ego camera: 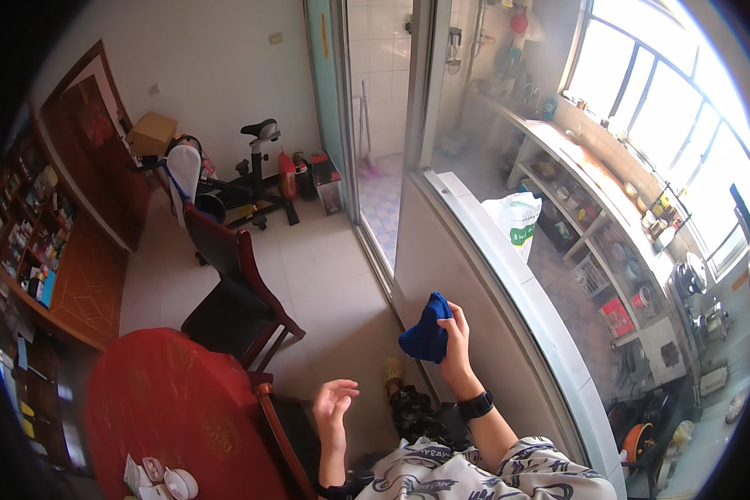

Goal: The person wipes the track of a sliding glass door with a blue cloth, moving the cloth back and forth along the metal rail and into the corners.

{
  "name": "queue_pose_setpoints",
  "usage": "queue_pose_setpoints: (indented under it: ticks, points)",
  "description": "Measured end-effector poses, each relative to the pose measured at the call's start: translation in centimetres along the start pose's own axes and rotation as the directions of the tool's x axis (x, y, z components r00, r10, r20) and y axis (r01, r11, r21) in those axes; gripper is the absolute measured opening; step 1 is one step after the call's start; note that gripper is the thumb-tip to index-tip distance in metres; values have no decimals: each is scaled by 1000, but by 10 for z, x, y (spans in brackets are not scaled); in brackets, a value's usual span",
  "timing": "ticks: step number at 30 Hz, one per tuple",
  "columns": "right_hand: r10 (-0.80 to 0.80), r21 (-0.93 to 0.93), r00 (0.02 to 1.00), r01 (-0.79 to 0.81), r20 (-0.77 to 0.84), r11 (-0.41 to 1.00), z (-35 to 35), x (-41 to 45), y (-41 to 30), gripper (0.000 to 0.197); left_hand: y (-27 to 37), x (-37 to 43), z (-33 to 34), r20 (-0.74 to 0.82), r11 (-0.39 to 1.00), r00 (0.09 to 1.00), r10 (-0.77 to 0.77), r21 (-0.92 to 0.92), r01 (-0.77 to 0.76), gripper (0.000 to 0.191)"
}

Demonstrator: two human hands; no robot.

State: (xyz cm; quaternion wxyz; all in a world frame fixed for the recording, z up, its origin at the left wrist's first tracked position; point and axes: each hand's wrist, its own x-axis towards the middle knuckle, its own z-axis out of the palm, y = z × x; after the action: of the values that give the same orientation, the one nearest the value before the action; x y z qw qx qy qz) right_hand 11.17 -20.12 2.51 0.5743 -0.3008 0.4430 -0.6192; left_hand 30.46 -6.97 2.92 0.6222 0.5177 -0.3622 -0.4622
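Note:
A folded blue cloth (426, 331) is gripped in my right hand (456, 344), between thumb and fingers, in front of the low partition wall. My left hand (335, 400) is raised to the left of it, fingers slightly bent and apart, holding nothing. The two hands do not touch. Below my left hand is the dark seat of a chair, and the round table with a red cover (162, 400) lies further left. Beside the cloth, the partition carries a metal window track (506, 275) along its top.
A wooden chair with a black seat (225, 319) stands beyond the table. An exercise bike (259, 169) is near the far wall. Behind the partition are a white bag (519, 219) and a long kitchen counter (575, 156). A white lidded cup (180, 483) sits on the table.

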Motion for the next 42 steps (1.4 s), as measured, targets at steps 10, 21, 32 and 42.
queue_pose_setpoints:
  ticks: [10,21,32,42]
  points:
    - [67,230,998,-63,-10,971,79,155,-15,35,16,185,29,149,990,986,67,113,-84,25]
    - [12,295,988,35,-157,955,120,248,-12,35,6,369,63,363,991,931,-38,131,-11,21]
    - [-365,33,738,463,-568,886,164,326,-3,34,28,534,154,768,988,640,-16,110,-107,23]
    - [-352,-38,655,443,-669,896,176,350,9,28,24,591,216,859,954,484,169,-20,-298,53]
